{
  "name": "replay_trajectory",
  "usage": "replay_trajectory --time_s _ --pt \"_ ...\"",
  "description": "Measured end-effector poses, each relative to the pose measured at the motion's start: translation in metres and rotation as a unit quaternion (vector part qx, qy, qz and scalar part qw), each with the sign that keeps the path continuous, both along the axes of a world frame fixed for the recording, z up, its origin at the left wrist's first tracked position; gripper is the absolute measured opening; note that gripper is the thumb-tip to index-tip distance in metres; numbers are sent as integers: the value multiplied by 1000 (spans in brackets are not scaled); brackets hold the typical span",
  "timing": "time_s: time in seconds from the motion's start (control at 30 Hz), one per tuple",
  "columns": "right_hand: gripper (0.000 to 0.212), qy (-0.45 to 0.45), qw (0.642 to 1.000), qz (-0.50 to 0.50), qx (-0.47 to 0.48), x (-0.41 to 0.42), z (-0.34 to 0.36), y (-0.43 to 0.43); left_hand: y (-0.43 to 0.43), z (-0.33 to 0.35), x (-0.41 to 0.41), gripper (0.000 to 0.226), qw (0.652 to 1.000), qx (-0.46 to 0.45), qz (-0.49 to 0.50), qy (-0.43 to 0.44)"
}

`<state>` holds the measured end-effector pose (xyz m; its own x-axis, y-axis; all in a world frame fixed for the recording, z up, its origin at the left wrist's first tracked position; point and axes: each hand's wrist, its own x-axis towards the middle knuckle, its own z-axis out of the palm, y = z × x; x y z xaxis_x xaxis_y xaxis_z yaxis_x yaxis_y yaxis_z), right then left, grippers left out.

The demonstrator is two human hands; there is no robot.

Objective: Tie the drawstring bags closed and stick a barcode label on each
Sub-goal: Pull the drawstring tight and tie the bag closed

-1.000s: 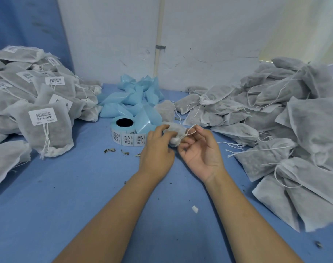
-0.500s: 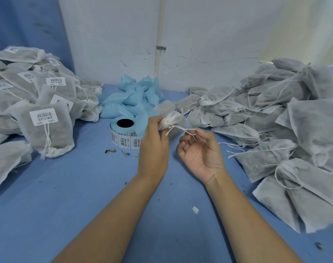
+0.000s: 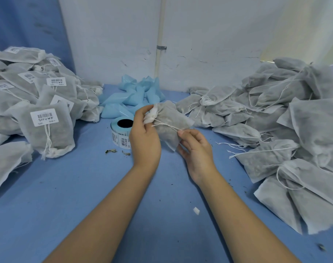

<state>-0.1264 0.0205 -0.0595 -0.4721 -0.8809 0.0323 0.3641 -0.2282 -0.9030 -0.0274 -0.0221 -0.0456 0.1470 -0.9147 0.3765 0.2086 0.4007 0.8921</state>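
Your left grip (image 3: pixel 144 137) pinches the gathered neck of the bag (image 3: pixel 170 118), held above the counter (image 3: pixel 82 186) just beside the label roll (image 3: pixel 120 130), whose right part your hand hides. Your right grip (image 3: pixel 198 150) pinches the drawstring (image 3: pixel 165 126) at its end; its other fingers go behind the bag. If a knot exists, I cannot tell.

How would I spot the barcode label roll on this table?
On the blue table, find the crumpled pale-blue backing paper by the wall. Just in front, beside the left hand, lies the label roll: the only round thing, with a dark core hole.
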Motion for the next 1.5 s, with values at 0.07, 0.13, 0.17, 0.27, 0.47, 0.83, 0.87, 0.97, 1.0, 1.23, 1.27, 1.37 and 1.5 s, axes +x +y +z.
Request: replay_trajectory --time_s 0.07,0.13,0.17,0.27,0.47,0.83,0.87,0.97,1.0,1.23,1.27,1.37,1.5 --pt "17 -17 1000 -11 5 0 0 -1 0 2 2 40 998 34 -50 33" --pt "16 -36 999 -20 9 0 1 -1 4 2 4 49 995 33 -94 20" --pt "16 -46 999 -22 9 1 2 -1 5 1 4 56 993 22 -116 5" --pt "16 -73 997 -19 2 6 3 -2 10 -3 2 82 984 -19 -168 -50" --pt "14 -97 995 -2 0 16 2 -4 7 -6 -5 79 993 -23 -118 -2" --pt "16 115 991 -46 51 13 -4 -7 -11 11 11 17 984 86 -122 100" --pt "21 208 975 -46 62 13 -7 -7 -12 13 14 19 981 91 -134 107" --pt "40 404 914 10 43 19 -12 -7 -18 17 21 28 985 96 -125 74" --pt "37 453 890 33 44 21 -13 -8 -20 16 23 31 988 92 -112 49" --pt "7 547 836 22 47 23 -19 -12 -13 -1 35 49 987 37 -81 -130" --pt "8 536 843 9 44 23 -18 -12 -13 -5 37 53 985 13 -83 -152" --pt "9 540 839 -29 56 23 -18 -13 -15 -15 46 51 979 -27 -61 -193" --pt "9 546 829 -105 63 23 -17 -11 -24 -22 56 17 974 -14 -34 -225"
